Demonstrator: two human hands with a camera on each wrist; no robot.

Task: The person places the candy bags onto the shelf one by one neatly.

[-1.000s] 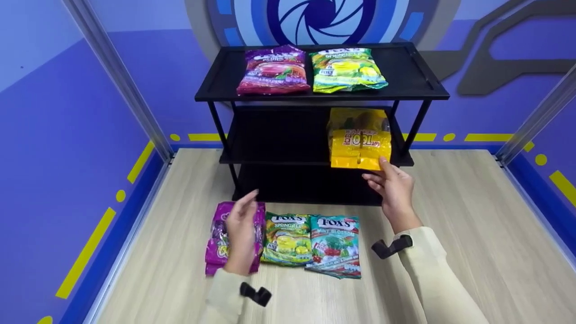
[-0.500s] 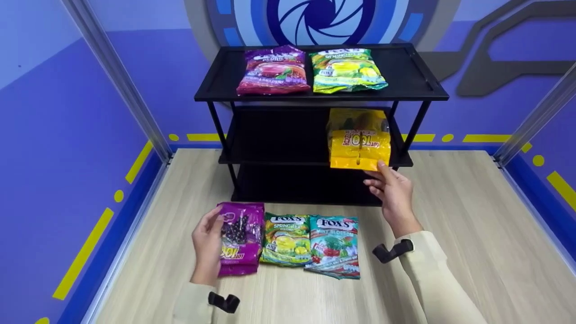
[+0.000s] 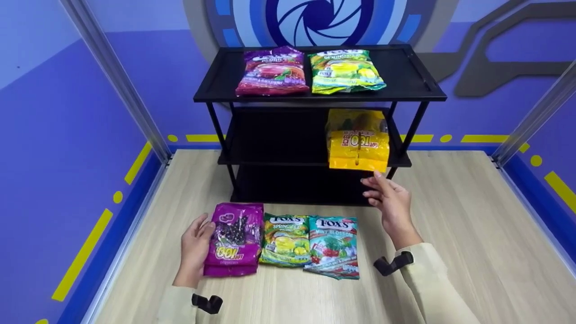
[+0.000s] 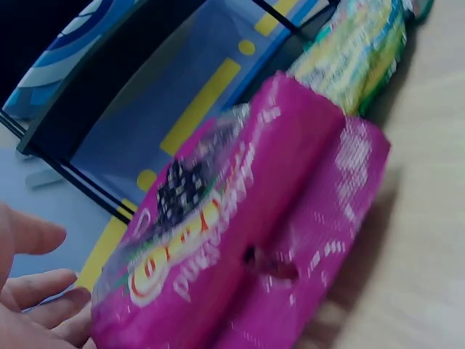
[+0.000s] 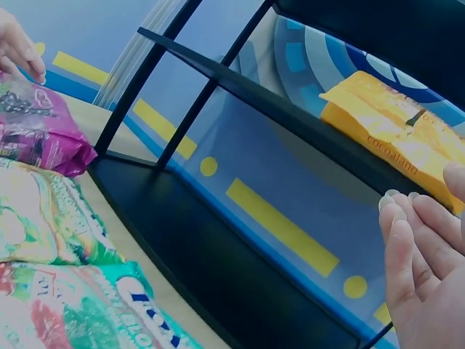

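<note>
At the left edge of a purple candy bag (image 3: pixel 236 238) is my left hand (image 3: pixel 195 247). Its thumb stands apart from the fingers in the left wrist view, and the fingertips are partly hidden by the bag. A yellow candy bag (image 3: pixel 358 141) lies on the right part of the middle shelf, its front edge over the lip. Just below that edge is my right hand (image 3: pixel 392 207), with nothing in its fingers. Right of the purple bag on the table lie a green-yellow Fox's candy bag (image 3: pixel 285 240) and a teal Fox's candy bag (image 3: pixel 334 246).
The black three-tier rack (image 3: pixel 270 135) stands at the back of the wooden table (image 3: pixel 463 234). On its top tier lie a purple-red candy bag (image 3: pixel 273 72) and another green-yellow candy bag (image 3: pixel 345 72). Blue panels (image 3: pixel 90 148) enclose the table's sides and back.
My left hand has moved from above the purple bag to its left edge, and that bag has shifted slightly. My right hand has come off the yellow bag's front edge and lowered a little.
</note>
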